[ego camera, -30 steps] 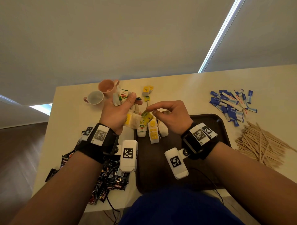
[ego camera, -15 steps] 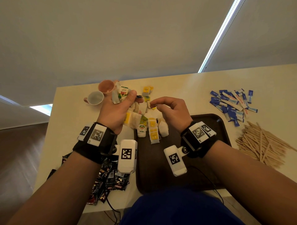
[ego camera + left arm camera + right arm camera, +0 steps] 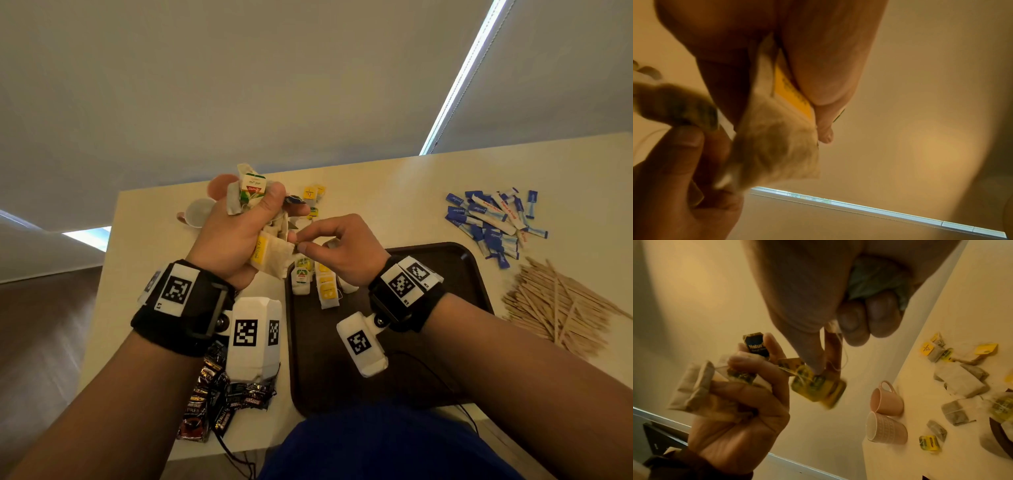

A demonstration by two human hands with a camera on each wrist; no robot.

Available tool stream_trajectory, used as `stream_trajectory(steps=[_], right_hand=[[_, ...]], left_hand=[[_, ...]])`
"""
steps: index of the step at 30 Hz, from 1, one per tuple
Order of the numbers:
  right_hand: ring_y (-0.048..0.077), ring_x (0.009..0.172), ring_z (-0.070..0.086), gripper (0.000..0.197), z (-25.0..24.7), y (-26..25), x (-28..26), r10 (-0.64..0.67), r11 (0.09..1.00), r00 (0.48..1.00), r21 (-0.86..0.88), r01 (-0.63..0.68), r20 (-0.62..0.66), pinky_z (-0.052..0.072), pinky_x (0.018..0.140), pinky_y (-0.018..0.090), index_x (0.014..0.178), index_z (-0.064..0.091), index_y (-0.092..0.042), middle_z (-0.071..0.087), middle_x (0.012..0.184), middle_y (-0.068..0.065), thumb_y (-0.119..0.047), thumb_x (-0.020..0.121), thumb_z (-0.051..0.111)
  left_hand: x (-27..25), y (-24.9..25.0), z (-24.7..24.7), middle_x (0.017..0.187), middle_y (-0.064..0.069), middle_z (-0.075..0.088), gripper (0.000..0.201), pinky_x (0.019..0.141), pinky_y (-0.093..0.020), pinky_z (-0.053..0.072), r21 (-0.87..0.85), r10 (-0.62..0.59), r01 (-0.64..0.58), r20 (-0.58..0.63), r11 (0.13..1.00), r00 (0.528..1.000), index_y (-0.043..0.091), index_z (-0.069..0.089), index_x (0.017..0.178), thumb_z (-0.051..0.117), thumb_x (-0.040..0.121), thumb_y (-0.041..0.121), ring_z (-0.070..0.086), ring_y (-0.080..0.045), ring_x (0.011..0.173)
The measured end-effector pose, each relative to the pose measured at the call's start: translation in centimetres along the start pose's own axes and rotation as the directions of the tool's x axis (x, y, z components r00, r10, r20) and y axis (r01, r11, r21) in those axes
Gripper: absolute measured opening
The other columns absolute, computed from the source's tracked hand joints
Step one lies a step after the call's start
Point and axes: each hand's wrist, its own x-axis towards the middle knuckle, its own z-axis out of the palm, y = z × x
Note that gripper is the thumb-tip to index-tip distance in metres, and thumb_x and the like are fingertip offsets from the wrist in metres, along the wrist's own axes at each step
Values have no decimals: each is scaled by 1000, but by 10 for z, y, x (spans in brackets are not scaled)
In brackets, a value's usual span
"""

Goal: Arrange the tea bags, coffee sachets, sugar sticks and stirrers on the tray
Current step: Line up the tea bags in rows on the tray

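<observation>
1. We see a cream table [image 3: 394, 178].
2. On it lie a dark tray [image 3: 455, 274], 2 pink cups [image 3: 887, 417], loose tea bags [image 3: 313, 195], blue sugar sticks [image 3: 493, 222], wooden stirrers [image 3: 555, 305] and dark coffee sachets [image 3: 219, 401].

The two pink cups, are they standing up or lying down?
Lying down. Both pink cups rest on their sides on the table, mouths facing sideways; one shows its handle. Nothing shows inside them.

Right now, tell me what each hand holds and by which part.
The left hand grips a bunch of tea bags round their middles. The right hand pinches a yellow-green tea bag tag between thumb and forefinger.
</observation>
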Motion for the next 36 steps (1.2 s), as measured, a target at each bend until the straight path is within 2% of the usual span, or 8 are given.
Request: stream_trajectory(steps=[3,9,12,17,23,27,31,36], right_hand=[[13,82,68,9,-2,-1,-1,-18,1000,999,13,18,-38,52,78,20,94,77,-6,75,88,5,-5,87,71],[7,80,65,6,-8,0,-7,-18,1000,999,4,18,-50,52,80,19,87,73,-10,71,83,0,-5,86,71],[0,79,63,8,-10,-3,-10,-13,1000,999,3,13,-52,50,78,13,86,70,-14,68,82,-7,-6,86,71],[-2,73,64,6,-11,-10,-13,-14,999,998,35,16,-65,51,71,18,89,69,-9,67,77,-8,-5,86,71],[2,68,66,9,-11,-16,-10,-7,997,992,78,17,-124,53,69,17,89,68,-11,70,73,-5,-2,86,70],[0,66,65,10,-10,-19,-10,-27,996,991,82,38,-129,50,66,14,88,68,-10,69,72,-10,-1,86,70],[1,69,65,6,-10,-20,-11,-52,996,989,68,63,-142,49,66,13,90,70,-5,70,77,-4,-1,85,71],[2,75,63,8,-11,-19,-14,-113,993,972,0,116,-205,45,66,9,89,72,-9,68,81,-8,-4,83,75]], left_hand=[[1,0,-2,93,-13,73,20,56,-26,54,-17,-14,14,6,1000,1000,26,70,81,57,94,31,64,-15,57],[3,-3,-5,91,-14,73,34,55,-29,55,26,28,-26,-89,999,996,8,60,107,63,86,34,67,-17,62],[4,-10,-6,83,-10,73,10,57,-31,55,96,73,-59,-141,994,987,18,67,92,63,94,27,66,-20,63],[4,-19,-8,77,-3,72,23,67,-36,56,168,111,-89,-129,982,985,34,75,78,62,95,27,68,-21,71],[4,-24,-13,71,2,69,16,58,-28,54,173,78,-67,-59,983,995,11,62,85,70,80,24,67,-14,62],[4,-24,-15,71,4,68,20,60,-23,53,207,118,-116,1,971,993,8,61,85,75,72,13,65,-12,62],[4,-25,-15,71,8,71,19,65,-20,54,268,155,-150,1,952,988,9,63,83,74,79,-5,68,-7,70],[5,-26,-15,71,6,69,17,63,-23,53,287,178,-165,-19,944,984,12,64,83,72,83,-4,66,-9,66]])
